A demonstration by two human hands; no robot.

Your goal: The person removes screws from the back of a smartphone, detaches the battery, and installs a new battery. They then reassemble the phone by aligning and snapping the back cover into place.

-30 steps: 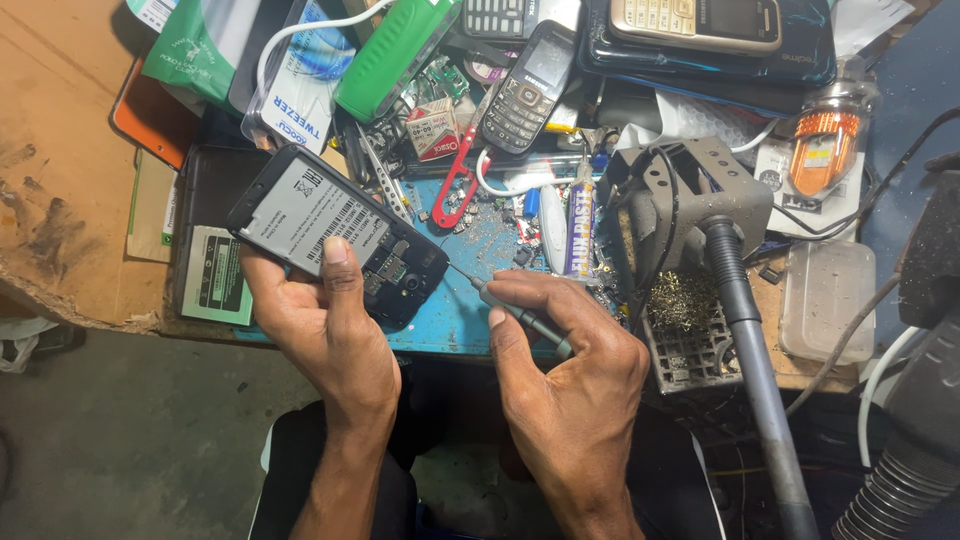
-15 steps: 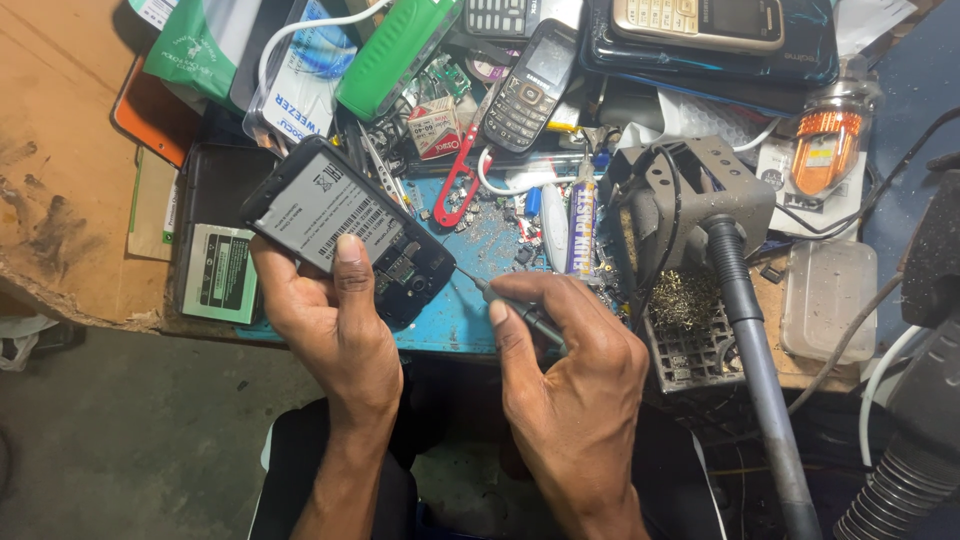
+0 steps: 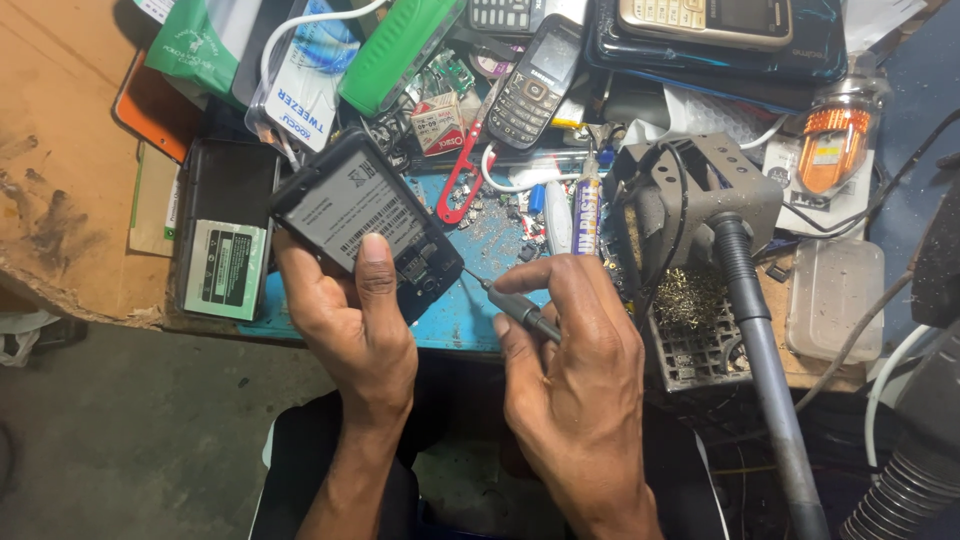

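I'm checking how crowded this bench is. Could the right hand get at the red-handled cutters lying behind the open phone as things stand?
Probably yes. The right hand grips a thin screwdriver, and the red-handled cutters lie uncovered just beyond its tip. The open phone, in the left hand, sits beside that path.

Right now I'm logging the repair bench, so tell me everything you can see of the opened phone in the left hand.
The opened phone is a dark, plastic-looking handset with its back cover off, showing a grey battery with a barcode label and exposed slots at its lower end. It is held tilted above the blue mat, back side up. The left hand grips it from below, thumb pressed across the battery. The thin tip of the screwdriver, held in the right hand, meets its lower corner.
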